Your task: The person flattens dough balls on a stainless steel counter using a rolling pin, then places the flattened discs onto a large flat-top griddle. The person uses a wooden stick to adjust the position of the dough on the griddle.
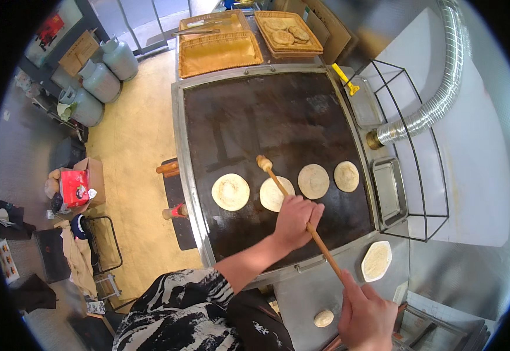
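A long wooden stick [326,251] slants across the near side of a dark griddle [263,118]. My left hand [299,221] grips its middle, and my right hand [367,309] holds its lower end. At the far tip is a yellowish bulbous head [264,162], over the griddle just above one flatbread. Several round flatbreads lie in a row: a pale one [231,192] at left, one partly hidden by the stick [272,198], a browner one [313,181] and a smaller one [346,177] at right. Whether the stick's head touches the surface I cannot tell.
A dough ball [324,319] and a pale dish of grainy contents [376,261] sit on the metal counter. A black wire rack [426,215], metal trays [389,192] and a yellow scraper [346,80] line the right. Wicker baskets [220,55] stand beyond; gas cylinders [100,81] at left.
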Demonstrator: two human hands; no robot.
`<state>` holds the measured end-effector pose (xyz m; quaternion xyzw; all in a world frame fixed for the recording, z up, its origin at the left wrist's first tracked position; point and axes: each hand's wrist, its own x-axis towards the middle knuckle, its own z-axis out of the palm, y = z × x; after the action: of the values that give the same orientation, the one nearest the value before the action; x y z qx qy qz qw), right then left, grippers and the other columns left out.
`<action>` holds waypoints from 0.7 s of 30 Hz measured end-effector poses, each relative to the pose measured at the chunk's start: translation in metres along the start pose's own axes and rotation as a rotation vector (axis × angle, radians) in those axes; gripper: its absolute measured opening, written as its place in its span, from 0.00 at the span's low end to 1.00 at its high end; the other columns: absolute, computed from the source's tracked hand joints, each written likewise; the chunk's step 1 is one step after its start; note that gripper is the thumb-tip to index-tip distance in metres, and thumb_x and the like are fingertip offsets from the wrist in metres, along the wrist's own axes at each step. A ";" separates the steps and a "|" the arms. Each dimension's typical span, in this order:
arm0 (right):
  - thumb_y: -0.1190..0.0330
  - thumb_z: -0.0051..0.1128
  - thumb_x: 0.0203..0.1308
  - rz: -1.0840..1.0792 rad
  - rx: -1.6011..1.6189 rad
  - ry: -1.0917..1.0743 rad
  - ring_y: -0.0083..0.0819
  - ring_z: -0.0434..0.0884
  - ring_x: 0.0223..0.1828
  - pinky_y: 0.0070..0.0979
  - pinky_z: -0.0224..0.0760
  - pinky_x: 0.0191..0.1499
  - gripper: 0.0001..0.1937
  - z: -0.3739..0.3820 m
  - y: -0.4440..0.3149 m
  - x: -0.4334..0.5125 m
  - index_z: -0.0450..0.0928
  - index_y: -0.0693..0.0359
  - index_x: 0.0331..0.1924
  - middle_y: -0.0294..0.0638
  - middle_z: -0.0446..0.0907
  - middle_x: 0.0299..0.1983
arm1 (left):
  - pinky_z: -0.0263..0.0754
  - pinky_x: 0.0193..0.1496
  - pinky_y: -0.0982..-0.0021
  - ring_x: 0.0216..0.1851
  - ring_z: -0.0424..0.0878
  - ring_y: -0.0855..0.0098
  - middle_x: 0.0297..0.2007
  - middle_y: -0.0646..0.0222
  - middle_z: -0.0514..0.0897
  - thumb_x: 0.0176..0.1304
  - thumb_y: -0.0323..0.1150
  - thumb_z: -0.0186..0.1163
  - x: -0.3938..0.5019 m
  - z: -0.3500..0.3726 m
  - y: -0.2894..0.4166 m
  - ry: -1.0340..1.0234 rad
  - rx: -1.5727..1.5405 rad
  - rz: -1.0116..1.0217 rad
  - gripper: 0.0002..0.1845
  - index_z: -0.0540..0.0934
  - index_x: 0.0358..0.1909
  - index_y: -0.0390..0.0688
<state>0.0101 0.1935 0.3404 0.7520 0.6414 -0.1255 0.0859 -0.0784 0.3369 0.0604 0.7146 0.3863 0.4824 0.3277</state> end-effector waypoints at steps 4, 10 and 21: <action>0.72 0.62 0.75 -0.068 0.080 0.259 0.55 0.87 0.29 0.52 0.78 0.34 0.17 0.037 -0.011 0.073 0.89 0.52 0.64 0.47 0.85 0.29 | 0.72 0.45 0.48 0.37 0.82 0.48 0.28 0.58 0.84 0.74 0.34 0.64 0.089 0.014 -0.069 -0.014 0.128 0.168 0.13 0.80 0.27 0.44; 0.69 0.61 0.77 -0.049 0.222 0.359 0.59 0.88 0.34 0.50 0.80 0.37 0.13 0.031 0.031 0.111 0.92 0.56 0.57 0.56 0.87 0.32 | 0.74 0.39 0.46 0.33 0.83 0.44 0.25 0.52 0.83 0.76 0.38 0.60 0.118 0.048 -0.067 -0.017 0.217 0.213 0.19 0.78 0.23 0.45; 0.67 0.57 0.79 0.049 0.125 0.254 0.62 0.88 0.38 0.56 0.80 0.42 0.13 0.039 0.022 0.161 0.91 0.55 0.58 0.55 0.88 0.34 | 0.72 0.38 0.45 0.30 0.81 0.44 0.24 0.56 0.82 0.69 0.35 0.64 0.171 0.064 -0.098 0.006 0.099 0.176 0.12 0.79 0.27 0.44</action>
<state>0.0522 0.3305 0.2542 0.7812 0.6194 -0.0669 -0.0400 -0.0011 0.5273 0.0322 0.7596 0.3464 0.4918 0.2473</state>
